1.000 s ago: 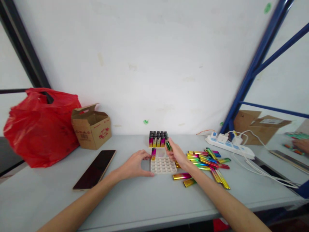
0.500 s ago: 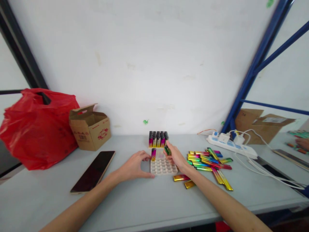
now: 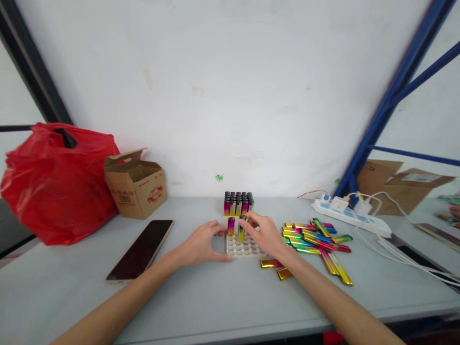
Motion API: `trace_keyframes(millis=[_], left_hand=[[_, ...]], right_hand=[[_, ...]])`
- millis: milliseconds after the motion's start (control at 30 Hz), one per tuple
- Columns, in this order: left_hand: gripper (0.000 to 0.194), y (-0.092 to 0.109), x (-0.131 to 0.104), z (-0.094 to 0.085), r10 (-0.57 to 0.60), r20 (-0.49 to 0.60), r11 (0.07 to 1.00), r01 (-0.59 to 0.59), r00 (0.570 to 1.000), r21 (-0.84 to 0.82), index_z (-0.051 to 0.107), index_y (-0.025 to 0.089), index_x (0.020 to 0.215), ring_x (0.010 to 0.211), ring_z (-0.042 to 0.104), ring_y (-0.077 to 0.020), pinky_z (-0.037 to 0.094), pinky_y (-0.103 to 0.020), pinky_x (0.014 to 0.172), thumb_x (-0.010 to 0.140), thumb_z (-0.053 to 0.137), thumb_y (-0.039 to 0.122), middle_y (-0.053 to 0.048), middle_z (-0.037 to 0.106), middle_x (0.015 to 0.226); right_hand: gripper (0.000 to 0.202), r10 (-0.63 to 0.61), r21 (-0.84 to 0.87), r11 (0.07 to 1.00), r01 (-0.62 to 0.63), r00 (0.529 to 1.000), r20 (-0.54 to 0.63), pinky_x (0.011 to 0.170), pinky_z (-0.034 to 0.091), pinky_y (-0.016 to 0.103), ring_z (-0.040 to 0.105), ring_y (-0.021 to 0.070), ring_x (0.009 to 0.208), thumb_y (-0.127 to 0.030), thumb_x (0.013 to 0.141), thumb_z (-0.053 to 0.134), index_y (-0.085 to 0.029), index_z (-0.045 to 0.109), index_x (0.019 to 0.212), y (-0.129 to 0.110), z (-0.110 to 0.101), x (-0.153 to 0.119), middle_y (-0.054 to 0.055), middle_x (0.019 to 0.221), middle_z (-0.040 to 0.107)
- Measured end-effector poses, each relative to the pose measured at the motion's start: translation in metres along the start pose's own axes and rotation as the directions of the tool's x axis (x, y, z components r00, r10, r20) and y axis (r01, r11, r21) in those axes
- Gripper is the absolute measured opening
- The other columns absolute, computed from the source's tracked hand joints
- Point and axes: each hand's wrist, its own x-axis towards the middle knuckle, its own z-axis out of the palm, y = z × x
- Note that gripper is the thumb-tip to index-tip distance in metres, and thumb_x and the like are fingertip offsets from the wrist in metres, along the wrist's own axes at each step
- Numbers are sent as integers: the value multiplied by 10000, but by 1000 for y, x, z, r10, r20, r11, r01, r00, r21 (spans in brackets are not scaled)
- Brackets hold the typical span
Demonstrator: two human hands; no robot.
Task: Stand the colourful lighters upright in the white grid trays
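Note:
A white tray (image 3: 244, 249) with rows of round pockets lies on the table in front of me. My left hand (image 3: 203, 243) curves around its left side, thumb at the front corner and fingertips at the rear of that side, gripping it. One purple-and-yellow lighter (image 3: 230, 227) stands upright at the tray's back left. Just to its right, my right hand (image 3: 265, 232) pinches a green-and-yellow lighter (image 3: 241, 232) by its top, upright over the tray. Whether that lighter's base sits in a pocket I cannot tell.
Behind stands a block of upright lighters (image 3: 238, 204). Loose shiny lighters (image 3: 316, 242) lie piled at right, near a power strip (image 3: 350, 218) with cables. A phone (image 3: 141, 250), an open cardboard box (image 3: 135, 184) and a red bag (image 3: 59, 184) occupy the left.
My right hand has turned the green lighter upright and brought it down over the tray beside the purple one. My left hand keeps its place at the tray. The camera view has shifted slightly.

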Motion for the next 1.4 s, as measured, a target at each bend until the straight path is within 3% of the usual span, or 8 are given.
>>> trace_keyframes(millis=[133, 367, 667, 867, 1100, 1267, 1400], left_hand=[[664, 1, 0, 0, -11, -2, 1000, 11, 1000, -6, 714, 218, 1118, 1065, 666, -315, 537, -420, 978, 625, 920, 611, -78, 706, 1126], [671, 4, -1, -1, -34, 6, 999, 34, 999, -2, 709, 219, 1153, 1078, 663, -312, 529, -420, 991, 627, 939, 566, -76, 701, 1137], [623, -2, 2, 0, -33, 15, 999, 33, 999, 13, 691, 209, 1111, 1043, 651, -297, 532, -415, 962, 654, 924, 562, -72, 679, 1096], [609, 0, 2, 0, -31, 23, 999, 31, 999, 22, 705, 206, 1131, 1042, 652, -301, 531, -417, 963, 673, 907, 554, -70, 683, 1096], [597, 1, 4, -2, -28, 15, 999, 27, 999, 45, 713, 214, 1112, 1024, 669, -301, 542, -402, 939, 675, 883, 582, -72, 699, 1089], [647, 0, 5, -2, -20, 24, 998, 19, 999, 52, 706, 209, 1154, 1020, 675, -301, 545, -406, 945, 685, 863, 626, -78, 700, 1096], [618, -2, 5, -2, -2, 18, 999, 1, 1000, 52, 709, 213, 1105, 1001, 678, -301, 550, -412, 933, 689, 849, 647, -74, 702, 1076]], right_hand=[[340, 9, 60, 998, -13, 998, 56, 672, 492, 302, 687, 189, 638, -555, 1040, 520, -240, 643, 1010, 3, 8, 0, 18, 784, 764], [273, -110, -51, 992, 117, 988, 111, 685, 466, 295, 682, 197, 682, -483, 1051, 547, -236, 649, 997, 5, 9, 2, 18, 786, 742], [222, -116, -82, 989, 122, 991, 73, 704, 467, 287, 692, 199, 719, -427, 1063, 560, -228, 632, 995, 10, 14, 6, 11, 771, 731], [238, -246, -181, 948, 264, 963, 113, 794, 498, 287, 711, 214, 895, -415, 1071, 554, -202, 661, 1085, 8, 15, 7, 70, 982, 759], [186, -237, -180, 947, 265, 958, 161, 801, 491, 280, 721, 214, 922, -357, 1064, 588, -192, 649, 1125, 6, 14, 12, 80, 1017, 763], [204, -139, -130, 978, 164, 973, 186, 697, 470, 259, 702, 187, 758, -373, 1080, 553, -192, 636, 1033, 3, 8, 12, 22, 803, 732], [184, -228, -174, 950, 261, 955, 191, 774, 483, 268, 717, 196, 864, -348, 1073, 573, -182, 643, 1109, 3, 14, 14, 65, 941, 762]])
